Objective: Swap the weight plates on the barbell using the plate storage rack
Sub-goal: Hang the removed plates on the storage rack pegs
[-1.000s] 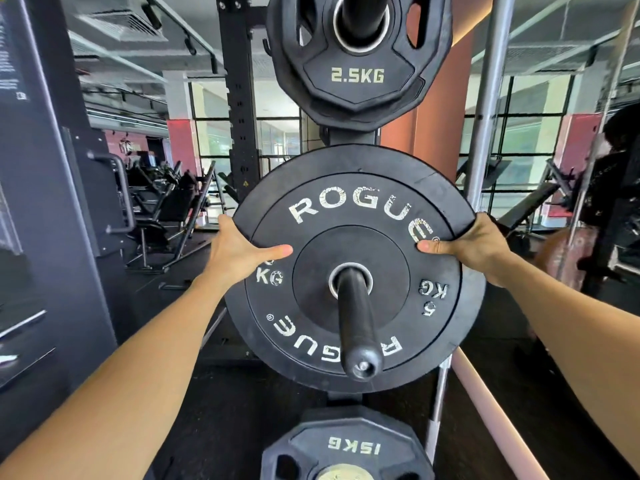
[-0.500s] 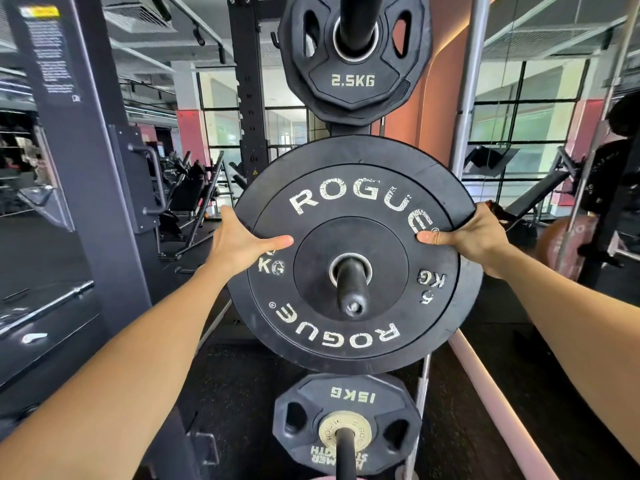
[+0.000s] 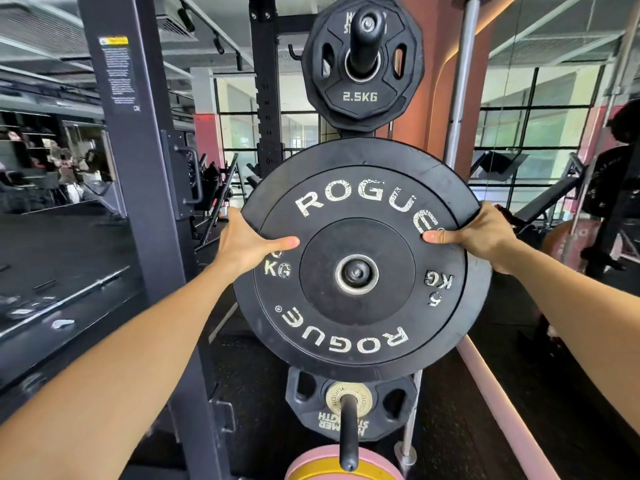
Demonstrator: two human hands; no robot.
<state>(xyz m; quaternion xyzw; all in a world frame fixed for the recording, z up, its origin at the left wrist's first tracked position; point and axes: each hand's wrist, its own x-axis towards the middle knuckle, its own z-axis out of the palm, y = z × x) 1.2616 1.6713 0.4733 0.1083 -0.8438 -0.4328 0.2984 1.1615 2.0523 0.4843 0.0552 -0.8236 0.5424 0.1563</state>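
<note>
A large black ROGUE 5 kg bumper plate (image 3: 360,317) faces me at the middle of the plate storage rack. The end of the rack's middle peg (image 3: 356,273) shows just inside its centre hole. My left hand (image 3: 247,245) grips the plate's left rim, thumb across its face. On the right rim my right hand (image 3: 476,237) grips the same way. Above, a black 2.5 kg plate (image 3: 360,95) hangs on the top peg (image 3: 367,36). Below, a black plate (image 3: 349,424) sits on the lower peg (image 3: 348,434).
A dark rack upright (image 3: 138,168) stands close on the left. A steel pole (image 3: 462,77) rises behind the plate on the right. A pink and yellow plate (image 3: 322,465) lies at the bottom edge. Benches and machines fill the background; a person stands at far right (image 3: 613,181).
The ROGUE plate has slid toward me along the middle peg; the peg stuck far out of the hole before and now only its tip shows. Both hands kept their grip.
</note>
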